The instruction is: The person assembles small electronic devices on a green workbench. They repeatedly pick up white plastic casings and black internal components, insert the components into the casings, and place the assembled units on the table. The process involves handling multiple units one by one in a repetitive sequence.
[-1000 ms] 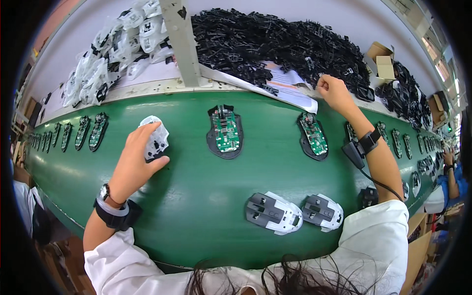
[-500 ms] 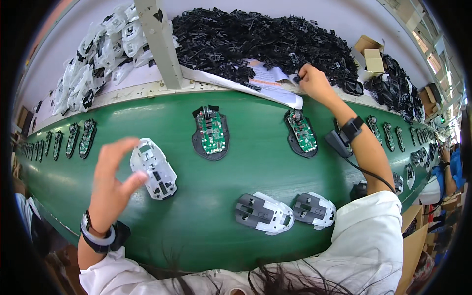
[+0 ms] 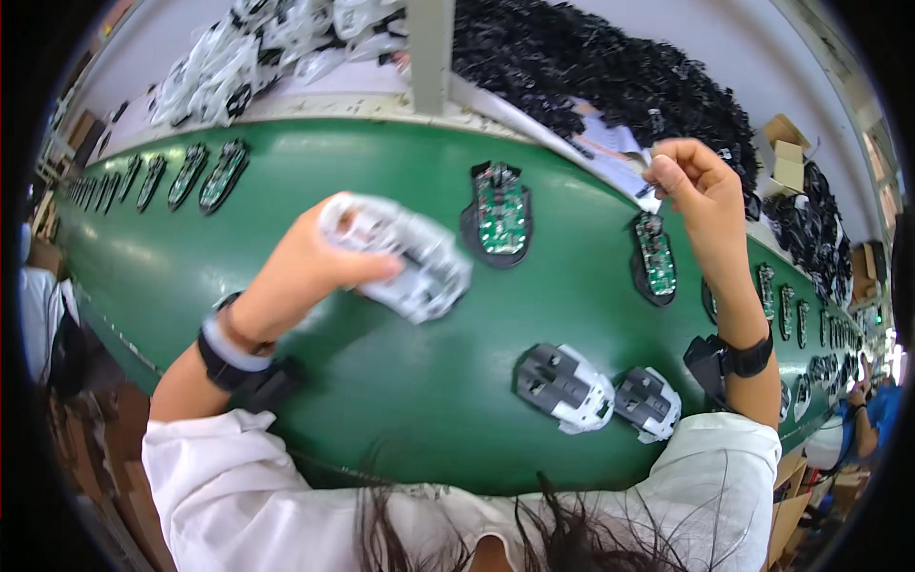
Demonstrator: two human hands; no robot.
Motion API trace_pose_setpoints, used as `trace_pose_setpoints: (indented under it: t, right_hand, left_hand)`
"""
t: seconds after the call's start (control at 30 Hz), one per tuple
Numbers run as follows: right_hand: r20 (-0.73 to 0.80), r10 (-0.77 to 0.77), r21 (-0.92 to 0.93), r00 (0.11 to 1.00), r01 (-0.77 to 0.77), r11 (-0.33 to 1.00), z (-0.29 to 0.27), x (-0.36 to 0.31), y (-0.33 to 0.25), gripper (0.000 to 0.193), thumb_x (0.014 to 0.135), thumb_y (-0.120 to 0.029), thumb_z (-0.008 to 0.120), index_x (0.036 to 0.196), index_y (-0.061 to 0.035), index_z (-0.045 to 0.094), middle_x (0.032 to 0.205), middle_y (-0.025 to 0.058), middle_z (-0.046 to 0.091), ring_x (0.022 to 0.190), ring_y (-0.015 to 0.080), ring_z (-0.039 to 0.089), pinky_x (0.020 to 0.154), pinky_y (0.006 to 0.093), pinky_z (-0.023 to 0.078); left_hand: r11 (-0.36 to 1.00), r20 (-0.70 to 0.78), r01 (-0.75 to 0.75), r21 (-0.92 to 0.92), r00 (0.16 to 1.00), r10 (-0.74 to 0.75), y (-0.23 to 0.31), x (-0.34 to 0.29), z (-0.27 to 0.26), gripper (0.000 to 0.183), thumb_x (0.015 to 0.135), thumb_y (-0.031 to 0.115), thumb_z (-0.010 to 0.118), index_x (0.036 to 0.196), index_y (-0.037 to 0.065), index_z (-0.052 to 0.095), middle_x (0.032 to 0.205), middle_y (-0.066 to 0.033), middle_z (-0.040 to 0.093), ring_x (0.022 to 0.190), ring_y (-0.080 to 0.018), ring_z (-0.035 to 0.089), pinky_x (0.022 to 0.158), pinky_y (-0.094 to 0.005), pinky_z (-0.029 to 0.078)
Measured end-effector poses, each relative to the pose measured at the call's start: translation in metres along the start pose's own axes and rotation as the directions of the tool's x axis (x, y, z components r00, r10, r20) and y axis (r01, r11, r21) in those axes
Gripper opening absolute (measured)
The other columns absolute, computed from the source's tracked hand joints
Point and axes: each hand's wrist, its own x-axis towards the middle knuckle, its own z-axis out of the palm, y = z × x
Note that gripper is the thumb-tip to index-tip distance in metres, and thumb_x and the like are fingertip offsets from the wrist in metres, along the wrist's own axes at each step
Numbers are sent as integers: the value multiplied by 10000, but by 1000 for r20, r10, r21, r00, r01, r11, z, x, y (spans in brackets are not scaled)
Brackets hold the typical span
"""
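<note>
My left hand (image 3: 310, 257) grips a white plastic computer mouse shell (image 3: 415, 253), its inner side up, raised above the green work surface (image 3: 400, 400). The thumb lies across the shell, which is slightly blurred. My right hand (image 3: 703, 186) pinches a small dark part (image 3: 647, 190) between thumb and fingertips; its exact kind is too small to tell. Just below that hand lies a mouse base with a green circuit board (image 3: 656, 257). A second mouse base with a board (image 3: 500, 214) sits beyond the shell.
Two grey-and-white mouse shells (image 3: 565, 386) lie near my right elbow. Rows of mouse bases (image 3: 224, 176) run along both sides. Behind are a heap of small black parts (image 3: 610, 71), white plastic bags (image 3: 214, 86), a post (image 3: 431, 57) and an open carton (image 3: 783, 153). Another person (image 3: 872, 419) is at far right.
My left hand has closed on the white shell and lifted it off the surface. My right hand has drawn back from the black heap with a small part. The view has shifted.
</note>
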Motion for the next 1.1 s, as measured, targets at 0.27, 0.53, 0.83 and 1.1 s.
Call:
trace_pose_setpoints:
  t: [0.27,0.53,0.83,1.1]
  right_hand:
    - [220,-647,-24,730,667,745,103,-36,-48,258,719,22,694,962,-50,641,809,81,611,702,244,591,614,312,479]
    - [320,-712,-302,625,779,549,99,-30,-38,399,663,-36,700,1049,-29,599,761,39,592,736,214,547,628,347,398]
    - [384,-763,-358,519,846,395,101,-30,-38,395,704,-57,630,1090,-34,547,685,17,523,700,185,522,573,296,390]
    - [306,-803,-285,512,854,436,110,-26,-31,435,706,-68,634,1131,-39,548,669,7,512,665,165,509,560,293,396]
  left_hand:
    - [780,107,54,-623,994,17,8,-2,59,486,905,120,554,1349,49,371,1223,-72,539,1080,-174,569,935,-338,479]
    - [691,107,-18,-723,985,137,6,-8,59,632,867,72,509,1433,56,229,1295,-97,461,1181,-199,491,1014,-372,410]
    - [882,32,-164,-442,980,198,7,-3,60,508,842,13,562,1322,49,400,1123,-30,519,1029,-104,513,873,-273,442]
    - [919,-30,-206,-335,978,209,9,-2,59,475,813,6,571,1269,52,447,1044,-6,532,919,-69,518,771,-231,457]
